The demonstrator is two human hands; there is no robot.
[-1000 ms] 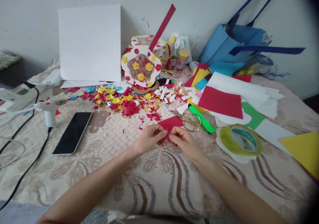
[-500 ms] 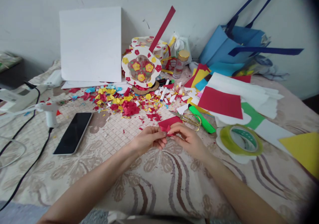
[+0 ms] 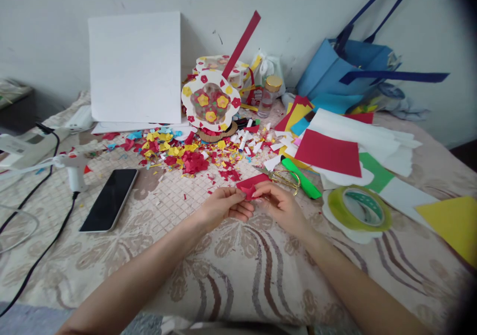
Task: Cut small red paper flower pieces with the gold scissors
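Observation:
Between my fingertips is a small folded piece of red paper. My left hand pinches its left side, and my right hand pinches its right side. Just behind my fingers a flat red sheet lies on the cloth, partly hidden by the hands and the held piece. Gold-handled scissors rest beyond my right hand, beside a bright green cutter-like tool. Heaps of red paper cutouts and yellow ones are spread beyond my left hand.
A flower-shaped paper lantern stands at the back by a white board. To the left lie a phone and a glue gun with cords. At right are a tape roll, coloured sheets and a blue bag.
My fingers have shifted slightly on the folded red paper, and it sits a little further left and higher. The lower fingers of my left hand have spread somewhat.

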